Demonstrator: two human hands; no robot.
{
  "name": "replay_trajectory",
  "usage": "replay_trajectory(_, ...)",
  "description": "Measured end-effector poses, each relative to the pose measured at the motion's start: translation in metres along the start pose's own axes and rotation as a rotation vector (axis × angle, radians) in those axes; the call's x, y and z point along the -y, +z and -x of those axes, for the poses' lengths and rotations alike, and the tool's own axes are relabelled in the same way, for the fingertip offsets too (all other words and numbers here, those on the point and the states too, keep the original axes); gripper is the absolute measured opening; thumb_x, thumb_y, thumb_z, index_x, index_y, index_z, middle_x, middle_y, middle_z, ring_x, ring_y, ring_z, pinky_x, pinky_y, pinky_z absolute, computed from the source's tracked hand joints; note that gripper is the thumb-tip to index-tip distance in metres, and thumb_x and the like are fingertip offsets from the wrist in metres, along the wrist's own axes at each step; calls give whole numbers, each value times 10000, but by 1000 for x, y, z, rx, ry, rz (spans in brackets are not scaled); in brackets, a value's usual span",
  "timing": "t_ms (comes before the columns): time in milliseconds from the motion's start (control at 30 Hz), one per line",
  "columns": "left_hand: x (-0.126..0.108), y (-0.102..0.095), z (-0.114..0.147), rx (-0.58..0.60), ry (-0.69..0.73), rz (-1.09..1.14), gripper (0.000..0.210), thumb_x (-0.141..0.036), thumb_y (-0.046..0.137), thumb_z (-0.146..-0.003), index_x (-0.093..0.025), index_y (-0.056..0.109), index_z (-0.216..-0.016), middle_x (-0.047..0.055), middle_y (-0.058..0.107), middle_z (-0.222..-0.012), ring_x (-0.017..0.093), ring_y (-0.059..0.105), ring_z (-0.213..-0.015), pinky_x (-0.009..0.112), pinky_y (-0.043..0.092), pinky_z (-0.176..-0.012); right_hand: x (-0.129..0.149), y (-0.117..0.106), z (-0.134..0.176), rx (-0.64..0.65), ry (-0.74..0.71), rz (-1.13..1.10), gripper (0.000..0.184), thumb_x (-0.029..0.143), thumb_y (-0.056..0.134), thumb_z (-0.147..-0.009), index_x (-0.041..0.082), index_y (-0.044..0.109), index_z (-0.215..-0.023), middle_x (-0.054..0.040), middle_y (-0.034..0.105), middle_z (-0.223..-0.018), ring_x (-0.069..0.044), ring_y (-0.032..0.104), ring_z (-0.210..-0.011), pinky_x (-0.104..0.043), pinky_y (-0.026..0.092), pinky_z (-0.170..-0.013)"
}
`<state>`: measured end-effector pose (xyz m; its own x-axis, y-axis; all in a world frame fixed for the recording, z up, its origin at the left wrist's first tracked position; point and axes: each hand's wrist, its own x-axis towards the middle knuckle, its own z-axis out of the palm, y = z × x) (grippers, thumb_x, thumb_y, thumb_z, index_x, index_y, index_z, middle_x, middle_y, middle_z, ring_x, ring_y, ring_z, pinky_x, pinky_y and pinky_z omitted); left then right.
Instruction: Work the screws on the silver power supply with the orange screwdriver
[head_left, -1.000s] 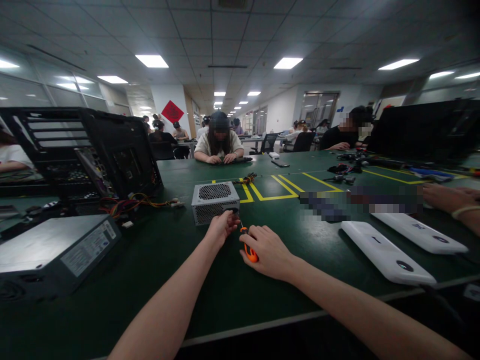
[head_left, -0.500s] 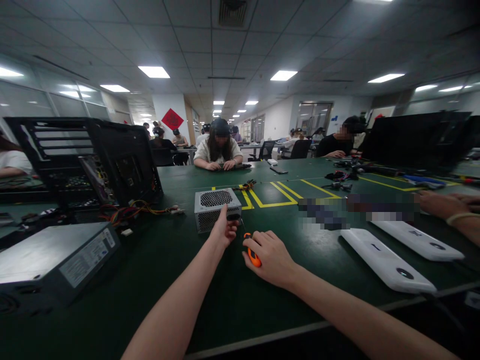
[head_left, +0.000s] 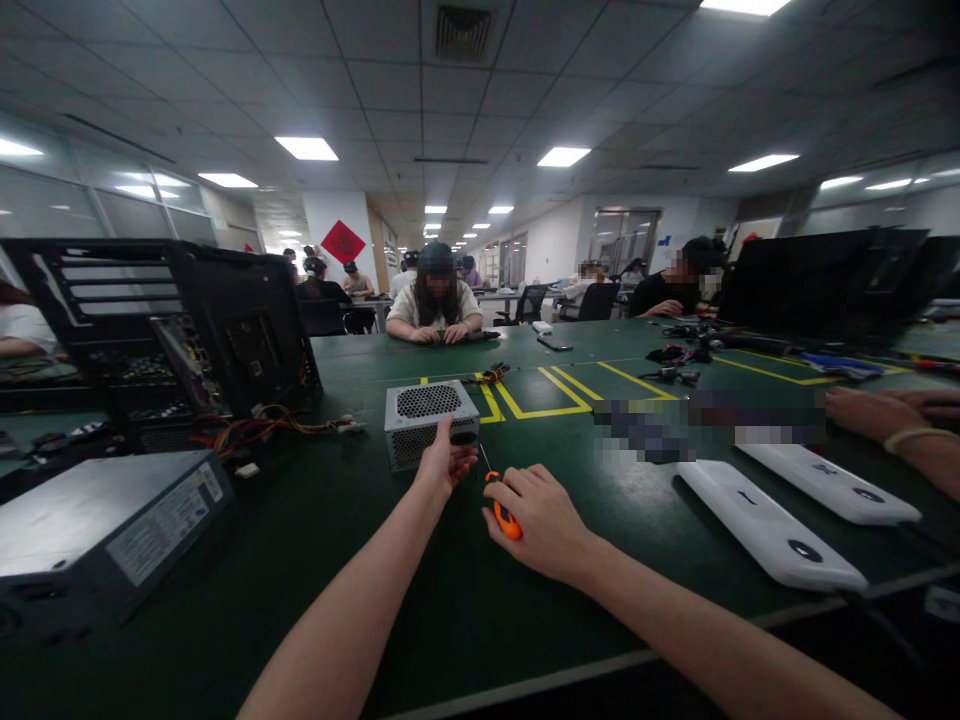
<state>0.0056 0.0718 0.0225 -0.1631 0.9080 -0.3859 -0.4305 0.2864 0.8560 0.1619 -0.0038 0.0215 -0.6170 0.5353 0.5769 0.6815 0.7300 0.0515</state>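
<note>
A grey computer power supply (head_left: 411,443) with a perforated casing stands on the green table in front of me. My left hand (head_left: 447,460) is at its near right corner, thumb up against the casing and fingers curled; the fingertips' contact is partly hidden. My right hand (head_left: 538,520) is closed around the orange and black handle of a screwdriver (head_left: 508,518). Its thin shaft slants up and left, with the tip close to the power supply's right edge; whether they touch I cannot tell.
A larger power supply (head_left: 161,525) lies at left, before an open black computer case (head_left: 247,330) with loose cables. At right are two white devices (head_left: 772,525), a blurred dark item and another person's hands (head_left: 877,412). Yellow tape (head_left: 551,408) marks the table (head_left: 360,620). A person (head_left: 437,300) sits opposite.
The view has shifted slightly. Both hands keep nearly the same places and grips, and the screwdriver shaft shows more clearly now.
</note>
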Motion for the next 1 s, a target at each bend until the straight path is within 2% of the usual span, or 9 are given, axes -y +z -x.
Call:
replay_trajectory(367, -6, 4, 1, 33, -79, 20, 600, -648, 443, -728, -70, 602, -714, 69, 599, -595, 66, 534, -429, 118, 356, -318, 1, 0, -1, -5, -23, -10, 154, 281, 487, -822, 181, 581, -891, -38, 556, -810, -152, 481, -719, -295, 326, -712)
replay_trajectory(767, 1, 10, -2, -42, 8, 55, 535, -599, 472, -738, -77, 587, -722, 71, 607, -608, 79, 555, -431, 128, 331, -315, -1, -3, -1, -37, -4, 6, 152, 273, 496, -817, 181, 582, -904, -35, 555, -809, -149, 491, -722, -290, 329, -714)
replay_trajectory(1000, 0, 9, 3, -65, -6, 48, 533, -589, 455, -754, -71, 581, -742, 63, 595, -575, 71, 535, -408, 125, 331, -315, -3, -4, -1, -5, -16, -18, 155, 275, 488, -824, 179, 579, -906, -38, 550, -818, -148, 491, -732, -291, 331, -723)
